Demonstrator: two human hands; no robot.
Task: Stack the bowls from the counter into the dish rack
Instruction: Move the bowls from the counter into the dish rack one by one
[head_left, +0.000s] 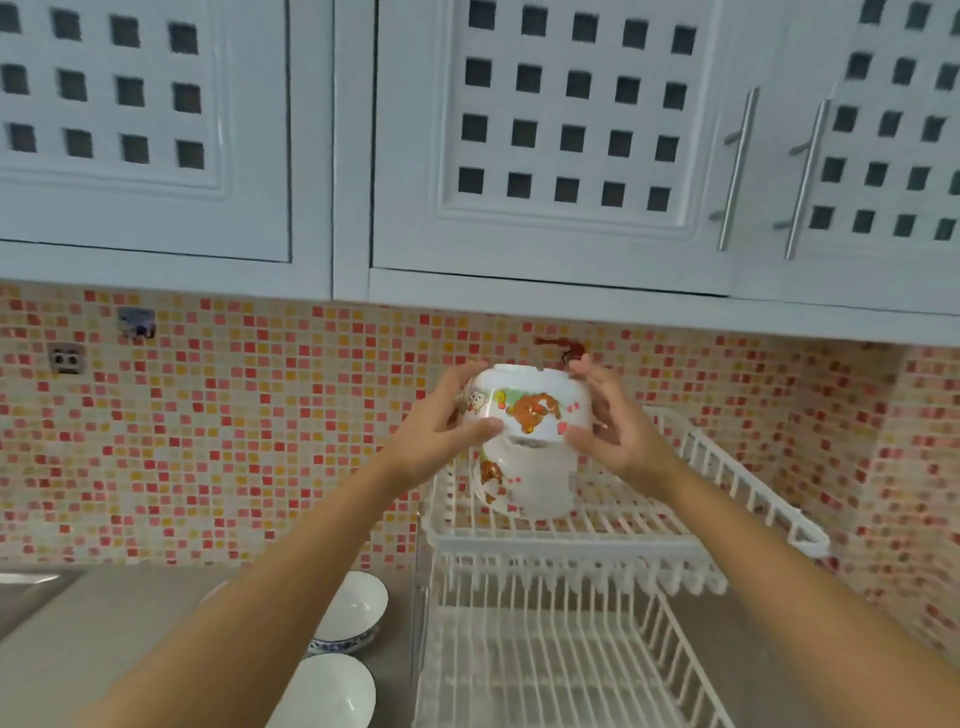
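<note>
I hold a white bowl with cartoon bear pictures (530, 402) upside down between both hands, above the top tier of the white dish rack (613, 530). My left hand (441, 431) grips its left side and my right hand (618, 431) grips its right side. Just beneath it another cartoon bowl (519, 483) rests tilted on the top tier. On the counter to the left of the rack stand two white bowls: one with a blue-patterned base (358, 610) and a plain one (332, 691) nearer to me.
The rack's lower tier (561, 670) holds nothing visible. A grey counter (104, 639) stretches left toward a sink edge (26, 582). White upper cabinets (545, 156) hang overhead. A mosaic tile wall (234, 415) carries a socket (66, 358).
</note>
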